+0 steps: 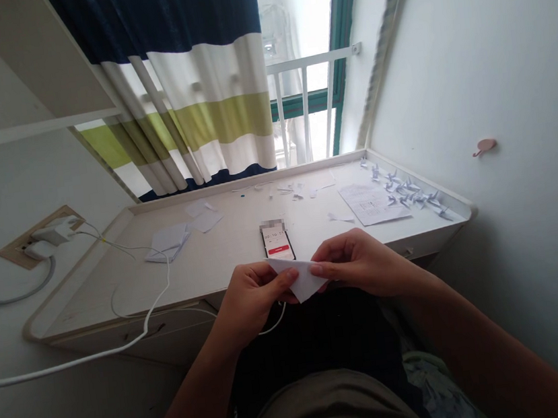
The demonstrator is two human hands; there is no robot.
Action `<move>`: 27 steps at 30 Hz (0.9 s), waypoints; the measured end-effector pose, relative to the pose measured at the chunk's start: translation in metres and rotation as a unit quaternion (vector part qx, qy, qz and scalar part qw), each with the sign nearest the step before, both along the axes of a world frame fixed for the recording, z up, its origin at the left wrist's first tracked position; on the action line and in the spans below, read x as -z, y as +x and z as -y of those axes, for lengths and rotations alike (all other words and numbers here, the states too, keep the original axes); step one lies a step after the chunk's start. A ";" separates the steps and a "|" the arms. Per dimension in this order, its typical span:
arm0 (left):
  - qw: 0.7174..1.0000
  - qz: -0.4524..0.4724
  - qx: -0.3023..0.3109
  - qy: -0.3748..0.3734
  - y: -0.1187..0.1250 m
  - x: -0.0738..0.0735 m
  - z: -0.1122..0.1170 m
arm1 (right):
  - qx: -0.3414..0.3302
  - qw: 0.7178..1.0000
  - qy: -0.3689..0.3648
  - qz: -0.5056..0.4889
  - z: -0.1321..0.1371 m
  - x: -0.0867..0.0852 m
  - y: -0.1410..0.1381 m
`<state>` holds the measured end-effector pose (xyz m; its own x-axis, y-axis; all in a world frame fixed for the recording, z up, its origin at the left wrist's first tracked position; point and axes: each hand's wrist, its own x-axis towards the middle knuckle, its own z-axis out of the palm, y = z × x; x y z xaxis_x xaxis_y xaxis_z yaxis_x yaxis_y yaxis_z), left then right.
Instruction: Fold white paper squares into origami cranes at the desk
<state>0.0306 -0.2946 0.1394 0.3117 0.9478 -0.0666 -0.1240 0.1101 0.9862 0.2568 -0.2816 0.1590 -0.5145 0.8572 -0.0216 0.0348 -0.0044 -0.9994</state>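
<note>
Between my two hands is a small white sheet of paper (302, 285), folded into a triangle with one corner pointing down. My left hand (254, 297) pinches its left side, thumb on top and fingers behind. On the right side, my right hand (354, 264) pinches the same paper with thumb and fingertips. The paper is held just above the desk's front edge, over my lap. Right behind it a phone (277, 242) lies on the desk, its screen lit with a timer and a red button; its lower end is hidden by the paper and my hand.
Several folded paper cranes (406, 190) line the desk's right edge beside a printed sheet (372, 203). Paper sheets (168, 239) lie at the left, scraps (294, 190) at the back. A white cable (166, 284) runs from the wall socket (41, 238) across the desk's left front edge.
</note>
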 end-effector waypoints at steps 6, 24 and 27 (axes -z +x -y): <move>0.999 0.021 -0.013 -0.020 0.001 -0.001 -0.001 | 0.028 0.999 0.032 0.010 0.001 -0.001 -0.002; 0.999 -0.034 0.015 -0.035 -0.002 0.000 -0.008 | -0.032 0.993 0.010 0.112 -0.001 0.002 0.017; 0.998 -0.036 0.022 -0.037 -0.001 0.000 -0.009 | -0.021 0.990 0.018 0.142 0.002 -0.001 0.017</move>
